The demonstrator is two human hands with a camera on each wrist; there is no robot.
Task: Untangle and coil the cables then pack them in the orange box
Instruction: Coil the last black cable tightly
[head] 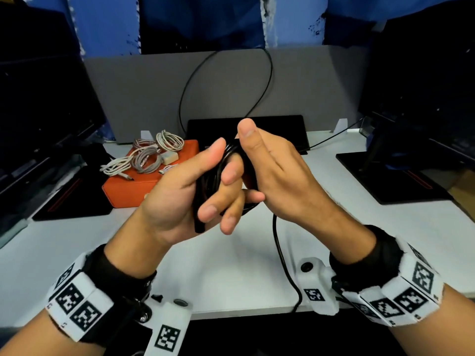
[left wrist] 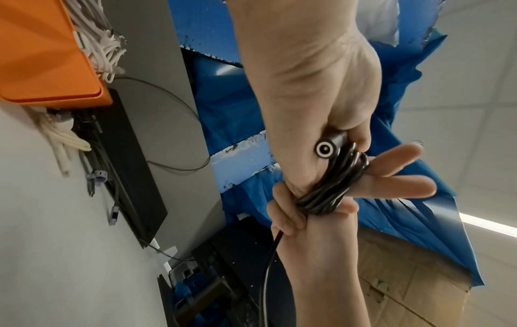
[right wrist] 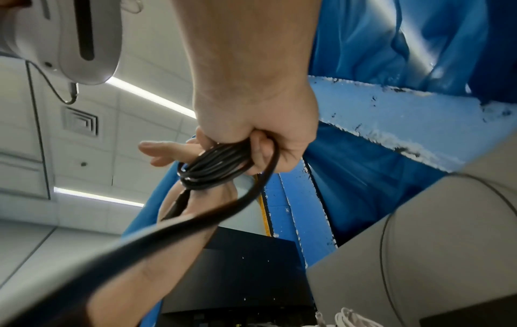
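Observation:
Both hands are raised over the white table [head: 231,268] with a black cable coil [head: 209,182] between them. My left hand [head: 185,191] has its fingers curled round the coil, whose turns cross the palm [left wrist: 330,190]. The cable's round barrel plug [left wrist: 324,150] sticks out at the heel of that palm. My right hand [head: 272,170] grips the coil's other side [right wrist: 215,168], thumb up. The cable's loose tail [head: 281,255] hangs from the right hand and runs over the table's front edge. The orange box [head: 133,187] sits closed at the left, with several coiled pale cables [head: 146,158] on its lid.
Dark monitors stand at the left [head: 38,111] and right [head: 424,98], their black bases on the table. A grey partition [head: 144,93] closes the back, with a thin black wire [head: 270,73] looping across it. A black flat stand [head: 282,129] lies behind the hands.

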